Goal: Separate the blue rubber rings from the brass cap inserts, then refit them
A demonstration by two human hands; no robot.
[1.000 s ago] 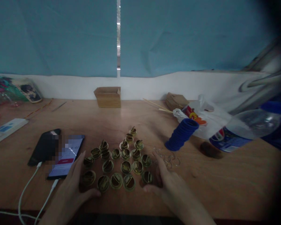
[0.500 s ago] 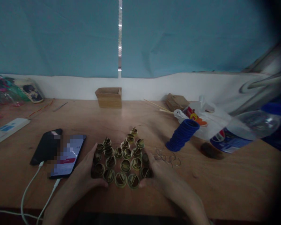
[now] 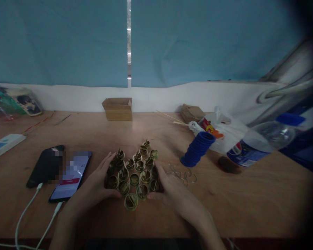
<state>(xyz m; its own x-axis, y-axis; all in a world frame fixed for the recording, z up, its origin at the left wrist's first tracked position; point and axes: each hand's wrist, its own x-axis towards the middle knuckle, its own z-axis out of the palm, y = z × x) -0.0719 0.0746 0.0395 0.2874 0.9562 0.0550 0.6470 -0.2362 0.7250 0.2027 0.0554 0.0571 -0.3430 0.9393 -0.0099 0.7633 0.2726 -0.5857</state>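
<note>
Several small round brass-coloured caps (image 3: 134, 170) lie packed in a tight cluster on the wooden table (image 3: 250, 201). My left hand (image 3: 95, 185) cups the cluster's left side, fingers stretched along the caps and thumb curled under the near edge. My right hand (image 3: 169, 185) presses against the cluster's right side in the same way, fingers extended and touching the caps. One cap (image 3: 131, 201) sits alone at the near edge, between my thumbs. Neither hand grips anything.
Two phones (image 3: 59, 172) with white cables lie at the left. Loose wire rings (image 3: 182, 172), a leaning stack of blue rings (image 3: 197, 149), a plastic bag (image 3: 224, 130) and a tilted water bottle (image 3: 261, 142) are at the right. A small cardboard box (image 3: 118, 108) stands at the back.
Both hands have slid inward and forward, pushing the spread-out caps together into a tight cluster. One cap has slipped out at the near edge.
</note>
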